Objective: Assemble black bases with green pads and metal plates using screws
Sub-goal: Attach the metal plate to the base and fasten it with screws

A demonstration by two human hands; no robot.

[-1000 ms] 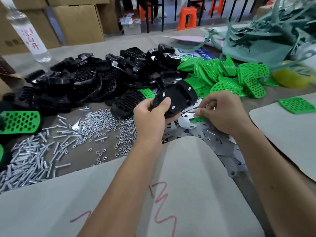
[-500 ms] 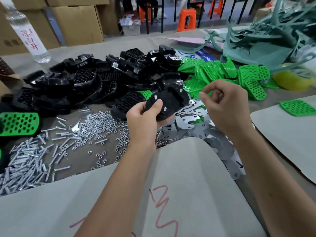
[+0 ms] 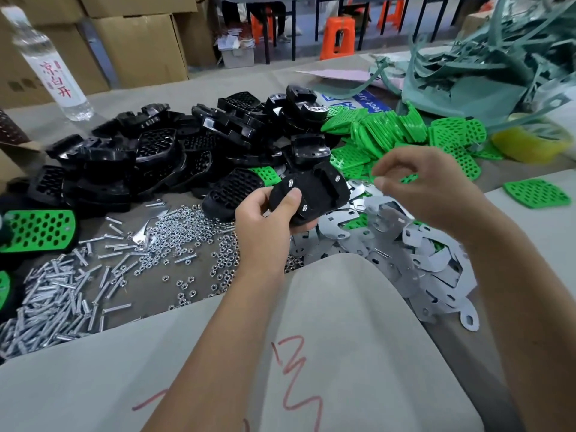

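Observation:
My left hand [image 3: 265, 226] grips a black base [image 3: 314, 194] just above the table, its flat back towards me. Three screw ends poke through that back. My right hand [image 3: 424, 188] hovers to the right of the base, over the pile of metal plates [image 3: 414, 260]. Its fingers are curled with the thumb near the fingertips, and I cannot see whether they pinch anything. More black bases [image 3: 149, 157] are heaped at the back left, and green pads [image 3: 392, 129] at the back right. Screws [image 3: 53, 294] and nuts [image 3: 184, 226] lie at the left.
A curved grey sheet [image 3: 311, 353] covers the table's near edge under my forearms. A water bottle [image 3: 53, 67] stands at the far left. Two bases with green pads [image 3: 37, 229] lie at the left edge, a lone pad [image 3: 536, 193] at the right. Teal scrap strips [image 3: 486, 70] and yellow tape [image 3: 530, 145] are at the back right.
My right hand has lifted off the plate pile, risen, then drifted slightly right. My left hand has kept hold of the black base and turned it a little.

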